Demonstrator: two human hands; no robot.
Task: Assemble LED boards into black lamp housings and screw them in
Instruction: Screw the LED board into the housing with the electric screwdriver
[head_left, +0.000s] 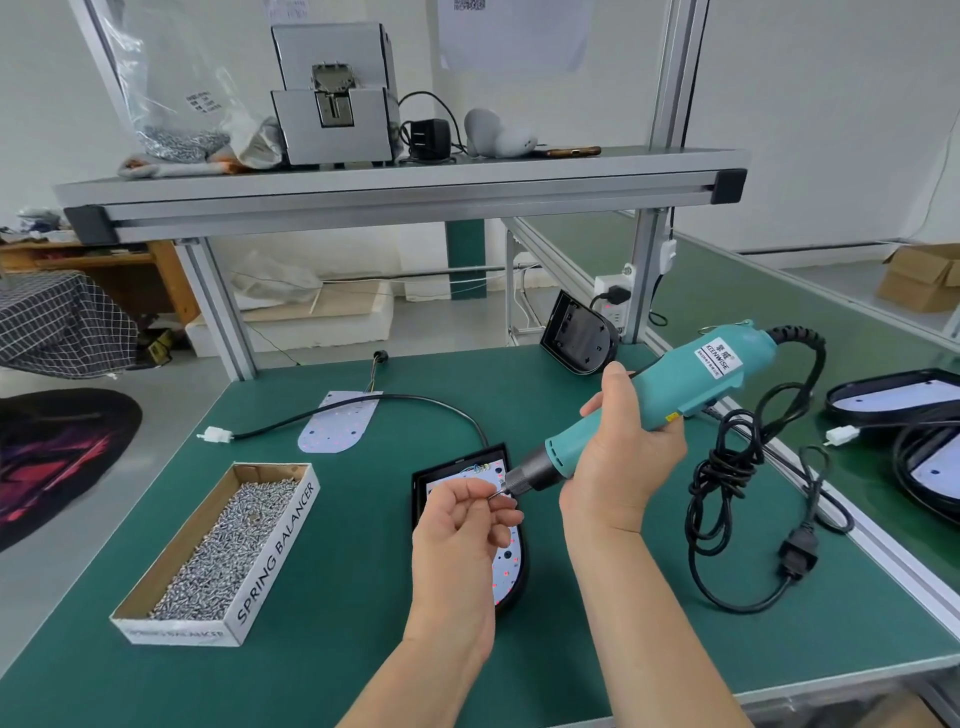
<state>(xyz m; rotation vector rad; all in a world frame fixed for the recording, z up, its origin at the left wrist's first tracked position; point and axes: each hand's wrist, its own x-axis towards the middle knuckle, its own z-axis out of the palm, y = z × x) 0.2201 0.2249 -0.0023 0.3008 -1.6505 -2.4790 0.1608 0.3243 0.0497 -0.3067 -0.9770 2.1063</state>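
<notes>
Loading step: my left grip (457, 519) pinches a screw (496, 493) at the electric screwdriver (675, 384) tip; right grip (618, 462) wraps the tool, over the lamp housing (418, 486). Next, likely: lower into an LED board (511, 561) hole.

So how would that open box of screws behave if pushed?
The screw box, nearly full of screws, is probably heavy for its size. Low and wide, it should slide, not tip. Lidless, it may spill if jolted.
</notes>
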